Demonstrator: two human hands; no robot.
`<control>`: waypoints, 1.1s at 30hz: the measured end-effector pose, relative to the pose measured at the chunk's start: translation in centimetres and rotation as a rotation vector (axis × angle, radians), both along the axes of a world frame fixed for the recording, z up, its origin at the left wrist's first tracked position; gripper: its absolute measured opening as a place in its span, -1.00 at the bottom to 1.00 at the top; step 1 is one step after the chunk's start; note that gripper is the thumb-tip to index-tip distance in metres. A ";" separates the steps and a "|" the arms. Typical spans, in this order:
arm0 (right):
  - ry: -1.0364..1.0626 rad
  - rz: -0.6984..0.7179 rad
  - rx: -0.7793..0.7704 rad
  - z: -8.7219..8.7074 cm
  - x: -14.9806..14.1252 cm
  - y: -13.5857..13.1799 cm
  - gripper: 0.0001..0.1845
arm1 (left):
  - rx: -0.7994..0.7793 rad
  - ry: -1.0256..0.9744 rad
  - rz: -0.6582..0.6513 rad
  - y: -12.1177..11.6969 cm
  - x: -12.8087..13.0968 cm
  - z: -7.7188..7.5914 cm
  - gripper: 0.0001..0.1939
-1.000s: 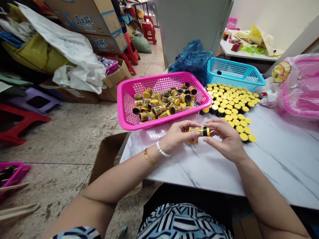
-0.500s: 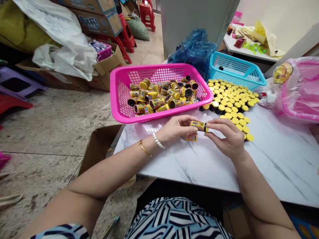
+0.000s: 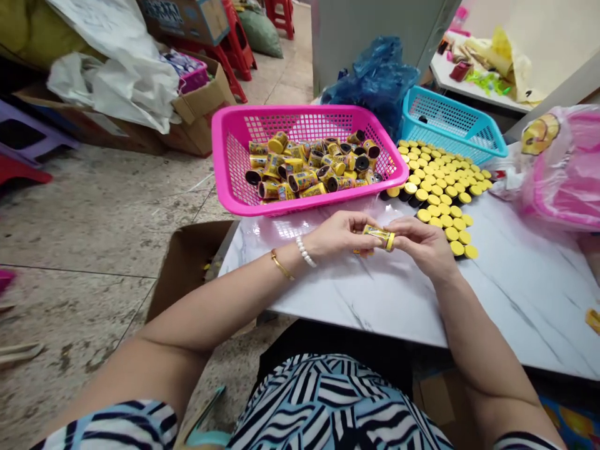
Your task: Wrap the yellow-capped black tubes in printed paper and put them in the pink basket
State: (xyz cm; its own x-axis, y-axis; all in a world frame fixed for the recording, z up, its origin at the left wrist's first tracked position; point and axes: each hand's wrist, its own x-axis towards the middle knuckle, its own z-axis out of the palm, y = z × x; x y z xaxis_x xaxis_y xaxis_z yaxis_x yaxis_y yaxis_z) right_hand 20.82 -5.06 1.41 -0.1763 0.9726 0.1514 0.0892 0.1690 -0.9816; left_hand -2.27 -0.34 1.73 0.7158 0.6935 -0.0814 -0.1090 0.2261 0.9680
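A small cylindrical container (image 3: 377, 235) with a yellow printed label and a yellow end at the right lies sideways between my hands, just above the table. My left hand (image 3: 341, 236) pinches its left part with thumb and fingers. Closed around the yellow end are the thumb and fingertips of my right hand (image 3: 425, 249). Under my left fingers a small printed yellow-orange piece (image 3: 364, 252) shows in part. Beyond my hands stands a pink basket (image 3: 218, 156) with many labelled containers (image 3: 302, 180) lying loose, some showing dark ends.
Right of the pink basket, rows of yellow-topped containers (image 3: 438, 181) stand on the marbled table (image 3: 510, 300). Behind them are a blue basket (image 3: 499, 152) and a blue plastic bag (image 3: 370, 81). A clear bag (image 3: 569, 162) with pink inside sits at right. An open cardboard box (image 3: 180, 259) stands at lower left.
The held container has turned slightly, its right end tilting down. My right fingers have closed in and curled more around that end. The whole view has shifted a little.
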 end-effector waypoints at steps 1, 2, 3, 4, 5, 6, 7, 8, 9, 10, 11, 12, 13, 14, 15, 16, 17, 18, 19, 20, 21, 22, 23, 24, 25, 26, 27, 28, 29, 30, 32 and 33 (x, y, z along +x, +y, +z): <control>0.001 -0.019 0.024 -0.3 -0.1 0.0 -0.74 | 0.008 0.009 -0.016 -0.1 0.0 0.1 -0.64; 0.016 -0.041 0.038 -0.6 -0.3 0.0 -0.78 | 0.014 0.016 -0.024 -0.2 0.1 0.1 -0.64; 0.035 -0.064 0.036 -0.9 -0.5 0.0 -0.78 | 0.014 0.021 -0.021 -0.3 0.2 0.1 -0.64; 0.047 -0.085 0.024 -1.1 -0.7 0.0 -0.77 | 0.006 0.024 -0.008 -0.4 0.3 0.1 -0.63; 0.046 -0.108 0.014 -1.2 -0.9 0.0 -0.75 | -0.011 0.024 0.006 -0.4 0.4 0.1 -0.61; 0.034 -0.131 0.015 -1.1 -1.1 0.0 -0.74 | -0.035 0.019 0.017 -0.4 0.4 0.1 -0.58; 0.015 -0.148 0.031 -0.9 -1.1 0.0 -0.74 | -0.061 0.008 0.027 -0.4 0.5 0.0 -0.55; -0.009 -0.153 0.065 -0.7 -1.1 0.0 -0.74 | -0.083 -0.009 0.036 -0.3 0.5 -0.1 -0.52; -0.037 -0.148 0.111 -0.4 -1.0 -0.1 -0.69 | -0.100 -0.030 0.044 -0.3 0.6 -0.2 -0.50; -0.071 -0.134 0.162 -0.2 -0.9 -0.2 -0.63 | -0.109 -0.050 0.051 -0.2 0.6 -0.3 -0.48; -0.117 -0.120 0.212 0.0 -0.8 -0.4 -0.59 | -0.113 -0.068 0.058 -0.1 0.6 -0.3 -0.47; -0.173 -0.112 0.261 0.2 -0.7 -0.6 -0.61 | -0.114 -0.080 0.061 0.0 0.6 -0.4 -0.46; -0.230 -0.117 0.304 0.2 -0.7 -0.9 -0.65 | -0.113 -0.088 0.068 0.0 0.6 -0.4 -0.47; -0.276 -0.137 0.340 0.2 -0.8 -1.2 -0.67 | -0.108 -0.092 0.083 0.0 0.6 -0.4 -0.48; -0.308 -0.167 0.365 0.1 -1.0 -1.4 -0.67 | -0.097 -0.094 0.098 0.0 0.6 -0.4 -0.51; -0.322 -0.207 0.376 0.0 -1.3 -1.6 -0.66 | -0.073 -0.103 0.117 -0.1 0.5 -0.4 -0.55; -0.316 -0.255 0.369 -0.1 -1.6 -1.8 -0.66 | -0.035 -0.115 0.138 -0.1 0.5 -0.3 -0.59; -0.286 -0.299 0.332 -0.3 -1.9 -1.8 -0.68 | 0.017 -0.126 0.162 -0.1 0.5 -0.3 -0.62; -0.230 -0.326 0.256 -0.4 -2.2 -1.7 -0.70 | 0.083 -0.127 0.187 -0.2 0.4 -0.2 -0.64; -0.154 -0.320 0.144 -0.6 -2.5 -1.5 -0.70 | 0.156 -0.114 0.206 -0.2 0.3 -0.2 -0.66; -0.066 -0.282 0.006 -0.7 -2.6 -1.3 -0.67 | 0.226 -0.090 0.223 -0.2 0.3 -0.2 -0.67; 0.024 -0.222 -0.134 -0.8 -2.7 -1.0 -0.61 | 0.281 -0.060 0.234 -0.1 0.2 -0.2 -0.68; 0.102 -0.158 -0.256 -0.8 -2.7 -0.7 -0.57 | 0.318 -0.034 0.239 -0.1 0.1 -0.2 -0.69; 0.162 -0.107 -0.347 -0.7 -2.7 -0.5 -0.54 | 0.345 -0.016 0.243 0.0 0.1 -0.2 -0.70; 0.205 -0.084 -0.403 -0.6 -2.6 -0.3 -0.53 | 0.366 -0.008 0.248 0.0 0.0 -0.2 -0.70; 0.237 -0.086 -0.430 -0.5 -2.4 -0.1 -0.54 | 0.380 -0.006 0.253 0.1 -0.1 -0.2 -0.69; 0.262 -0.104 -0.439 -0.4 -2.2 0.0 -0.55 | 0.385 -0.007 0.259 0.2 -0.1 -0.1 -0.65; 0.279 -0.123 -0.445 -0.3 -2.1 0.0 -0.57 | 0.376 -0.011 0.260 0.2 -0.2 0.0 -0.61; 0.287 -0.139 -0.449 -0.2 -1.9 0.1 -0.57 | 0.352 -0.019 0.255 0.3 -0.2 0.0 -0.56; 0.288 -0.148 -0.450 -0.1 -1.8 0.1 -0.57 | 0.314 -0.026 0.245 0.4 -0.2 0.0 -0.53; 0.251 -0.145 -0.424 0.0 -1.6 0.0 -0.57 | 0.229 -0.028 0.227 0.5 -0.2 0.1 -0.57; 0.212 -0.143 -0.381 0.0 -1.5 0.0 -0.55 | 0.194 -0.021 0.223 0.6 -0.2 0.1 -0.61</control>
State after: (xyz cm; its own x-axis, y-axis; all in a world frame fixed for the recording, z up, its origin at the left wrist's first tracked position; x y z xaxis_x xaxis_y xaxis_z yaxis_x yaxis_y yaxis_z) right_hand 19.35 -5.09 1.37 -0.0395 0.9783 -0.2034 -0.1244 -0.2068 -0.9704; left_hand -2.43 0.26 1.87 0.5437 0.8354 0.0810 -0.1554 0.0053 0.9878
